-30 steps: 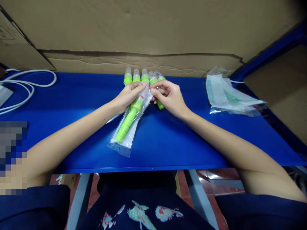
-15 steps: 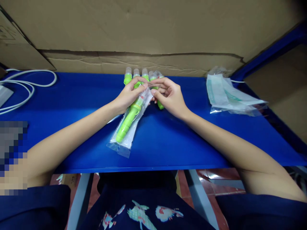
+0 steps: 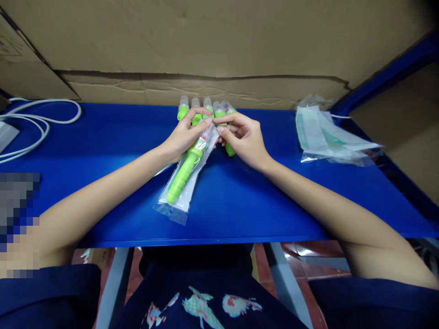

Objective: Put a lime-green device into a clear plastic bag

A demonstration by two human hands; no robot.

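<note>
A clear plastic bag slants over the blue table, holding a lime-green stick with a clear tip that looks like a small torch, and a white paper behind it. My left hand pinches the bag's upper end between thumb and fingers. At the same end, my right hand has thumb and forefinger closed on the bag's edge. Beyond my fingers several similar lime-green sticks lie in a row, tips towards the cardboard. My hands partly cover them.
The blue table backs onto a cardboard wall. More clear bags with white and green papers lie at the right. A white cable loops at the left, near a blurred-out dark patch.
Both hands stay at the bag's upper end. The right hand and its fingertips have shifted very slightly right, and the bag has barely moved.
</note>
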